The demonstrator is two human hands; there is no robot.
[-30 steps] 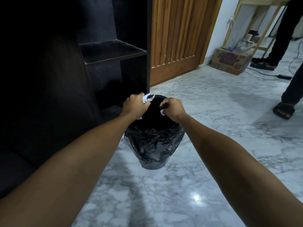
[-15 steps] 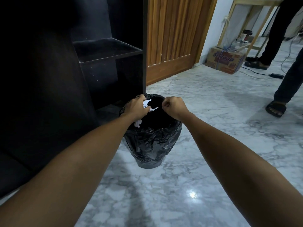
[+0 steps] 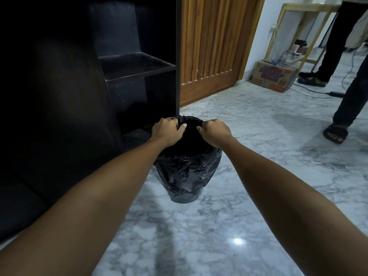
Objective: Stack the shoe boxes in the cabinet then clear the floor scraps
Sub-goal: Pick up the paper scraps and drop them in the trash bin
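Note:
A bin lined with a black plastic bag [image 3: 187,176] stands on the marble floor beside the black cabinet [image 3: 177,56]. My left hand [image 3: 167,132] hovers over the near left of the bin's mouth. My right hand [image 3: 214,132] hovers over its near right. Both hands have their fingers loosely curled downward over the opening, and I see nothing in either. No paper scraps show; the inside of the bin is dark. The cabinet shelf [image 3: 137,66] looks bare, and no shoe boxes are in sight.
A wooden door [image 3: 209,46] stands behind the cabinet. A cardboard box [image 3: 272,76] sits by the wall under a wooden frame. Two people's legs stand at the right, one sandalled foot [image 3: 335,133] closest. A cable and adapter [image 3: 336,94] lie on the floor.
The white paper scraps that both hands held over the bin are gone from view, and the fingers have loosened. Both hands have dropped slightly toward the bin's mouth.

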